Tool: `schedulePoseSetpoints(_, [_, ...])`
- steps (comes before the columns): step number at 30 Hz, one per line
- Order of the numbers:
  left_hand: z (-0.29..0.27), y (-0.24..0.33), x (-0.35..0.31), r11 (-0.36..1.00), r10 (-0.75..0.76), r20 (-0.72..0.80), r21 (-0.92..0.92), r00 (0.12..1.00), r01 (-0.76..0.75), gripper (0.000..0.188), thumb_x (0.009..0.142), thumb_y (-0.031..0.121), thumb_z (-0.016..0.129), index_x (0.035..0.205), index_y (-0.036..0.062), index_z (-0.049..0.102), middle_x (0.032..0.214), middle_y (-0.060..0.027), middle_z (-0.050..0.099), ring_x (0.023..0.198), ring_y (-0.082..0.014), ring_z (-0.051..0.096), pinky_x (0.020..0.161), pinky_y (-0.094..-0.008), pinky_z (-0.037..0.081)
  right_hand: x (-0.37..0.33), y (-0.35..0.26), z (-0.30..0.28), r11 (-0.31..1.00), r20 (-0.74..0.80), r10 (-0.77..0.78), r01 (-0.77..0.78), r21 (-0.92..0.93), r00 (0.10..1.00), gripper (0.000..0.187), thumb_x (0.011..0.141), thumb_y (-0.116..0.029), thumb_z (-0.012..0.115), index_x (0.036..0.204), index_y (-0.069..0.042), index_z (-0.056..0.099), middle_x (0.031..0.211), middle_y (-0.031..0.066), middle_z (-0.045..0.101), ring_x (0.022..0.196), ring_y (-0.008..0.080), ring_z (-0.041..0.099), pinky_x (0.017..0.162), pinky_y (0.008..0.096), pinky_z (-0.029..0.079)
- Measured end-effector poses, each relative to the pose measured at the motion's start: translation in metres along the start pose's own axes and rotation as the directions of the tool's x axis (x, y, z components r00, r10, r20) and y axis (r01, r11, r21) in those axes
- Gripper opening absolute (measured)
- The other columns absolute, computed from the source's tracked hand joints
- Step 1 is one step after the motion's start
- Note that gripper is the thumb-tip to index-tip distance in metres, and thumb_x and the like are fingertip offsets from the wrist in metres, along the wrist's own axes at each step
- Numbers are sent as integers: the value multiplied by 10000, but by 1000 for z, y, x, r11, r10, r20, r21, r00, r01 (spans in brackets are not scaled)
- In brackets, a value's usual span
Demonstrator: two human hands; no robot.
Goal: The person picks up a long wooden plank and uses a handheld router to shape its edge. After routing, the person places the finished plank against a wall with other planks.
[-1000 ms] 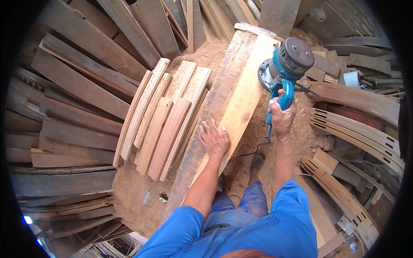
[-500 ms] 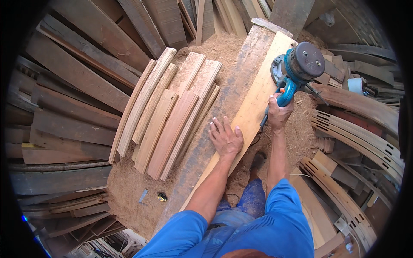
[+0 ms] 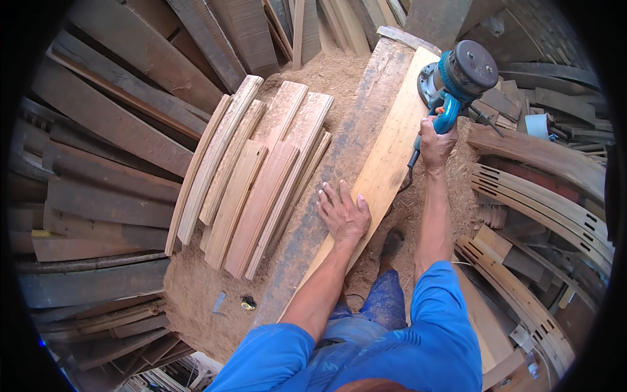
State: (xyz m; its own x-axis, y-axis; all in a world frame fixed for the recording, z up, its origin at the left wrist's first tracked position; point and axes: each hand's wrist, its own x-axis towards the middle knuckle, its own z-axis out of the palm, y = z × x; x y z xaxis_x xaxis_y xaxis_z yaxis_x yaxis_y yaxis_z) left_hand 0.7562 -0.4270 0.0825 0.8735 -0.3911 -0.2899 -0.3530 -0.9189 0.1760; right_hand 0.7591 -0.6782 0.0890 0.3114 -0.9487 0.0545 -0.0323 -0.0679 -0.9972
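Observation:
My right hand (image 3: pixel 437 144) is wrapped round the blue handle of a router (image 3: pixel 466 75) with a dark round motor top and a metal base. The router sits at the far end of a long pale wooden board (image 3: pixel 392 153), over its right edge. My left hand (image 3: pixel 343 210) lies flat with fingers spread, across the board's left edge and the worn bench plank (image 3: pixel 349 124) beside it. A dark power cord (image 3: pixel 411 175) hangs from the router's handle. Its cutting bit is hidden beneath the base.
Left of the bench, several grooved wooden pieces (image 3: pixel 261 196) lie on sawdust. Nearer me are a tape measure (image 3: pixel 248 302) and a small metal strip (image 3: pixel 219 302). Planks (image 3: pixel 111 157) line the left side. Slotted wooden pieces (image 3: pixel 542 202) lie at right, and a pale block (image 3: pixel 409 37) crosses the bench's far end.
My right hand has pushed the router farther away and slightly right along the board's edge. My left hand stays in nearly the same place.

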Motion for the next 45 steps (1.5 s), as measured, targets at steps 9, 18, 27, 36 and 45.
schedulePoseSetpoints(9, [8,-3,1,998,28,-46,53,999,-25,645,961,401,469,1506,61,413,1568,-325,283,1443,-484,281,1178,-593,195,46,17,12,961,-77,-253,242,-133,964,373,771,-87,699,1121,3,609,776,8,612,622,81,579,580,263,488])
schedulePoseSetpoints(18, [9,-1,1,999,21,-42,46,999,-20,640,963,395,458,1514,75,402,1574,-319,275,1445,-478,281,1180,-582,201,102,26,9,928,-88,-350,333,-166,933,368,773,-118,698,1117,-11,626,840,46,651,646,109,626,597,289,530])
schedulePoseSetpoints(27, [5,-1,1,997,42,-51,63,998,-39,634,956,400,467,1494,67,426,1557,-321,303,1426,-476,308,1165,-587,223,94,17,6,899,-105,-390,354,-257,915,341,768,-101,691,1088,2,633,884,79,678,785,170,652,765,332,535])
schedulePoseSetpoints(36, [8,-2,1,997,48,-94,68,994,-42,601,964,386,463,1476,72,448,1548,-308,331,1416,-462,329,1148,-595,243,-91,-27,-22,990,41,15,-9,-143,999,335,811,-52,672,1120,11,560,885,79,611,785,183,628,748,341,524])
schedulePoseSetpoints(45, [11,-4,2,999,37,-68,21,997,-36,591,975,380,458,1492,95,431,1557,-296,328,1433,-460,310,1168,-592,225,-216,-40,-24,982,67,109,-97,-164,992,345,805,-62,713,1107,19,568,953,120,625,870,209,639,806,364,522])
